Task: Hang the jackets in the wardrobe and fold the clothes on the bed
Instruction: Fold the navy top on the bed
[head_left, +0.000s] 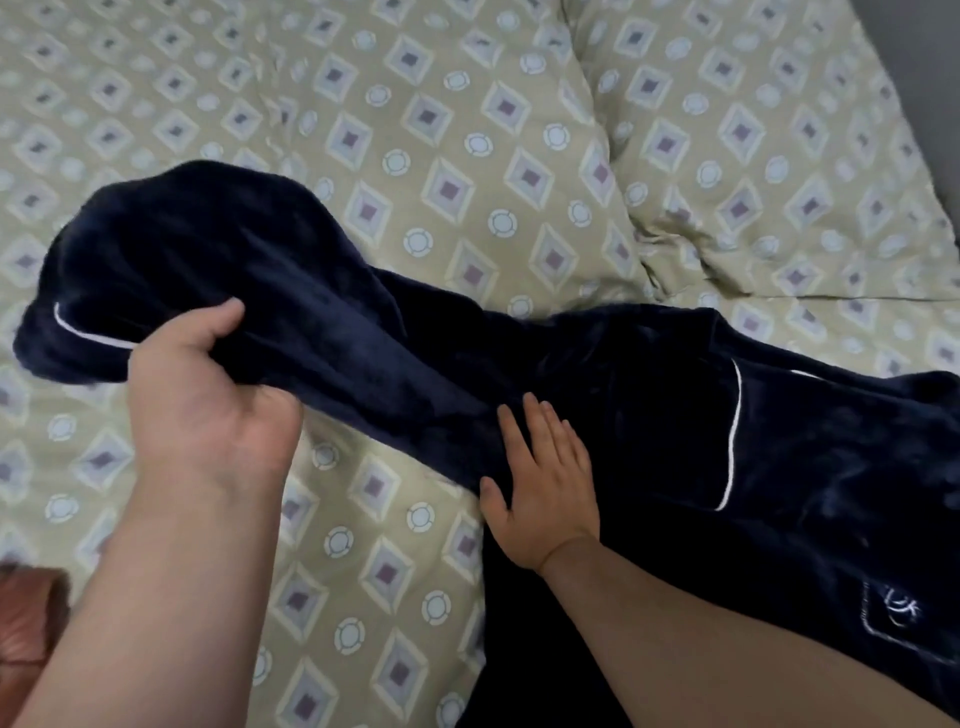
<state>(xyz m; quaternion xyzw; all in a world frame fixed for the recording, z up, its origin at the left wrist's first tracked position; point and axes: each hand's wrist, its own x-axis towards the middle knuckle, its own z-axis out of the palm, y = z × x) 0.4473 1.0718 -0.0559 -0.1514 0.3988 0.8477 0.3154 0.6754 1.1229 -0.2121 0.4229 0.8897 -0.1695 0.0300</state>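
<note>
Garment: we see a navy fleece top (779, 441) lying on the right side of the bed, edged with white piping (733, 436).
Sleeve: its sleeve (270, 260) stretches up and to the left, raised off the cover (441, 130).
Left hand: our left hand (208, 395) grips the sleeve near the cuff, thumb on top and fingers curled underneath.
Right hand: our right hand (545, 488) lies flat with straight fingers, pressing the top where the sleeve meets the body.
Pillow: a pillow (753, 156) in the same pattern sits at upper right.
Corner: a reddish shape (31, 618) at lower left, perhaps cloth, is too blurred to tell.
</note>
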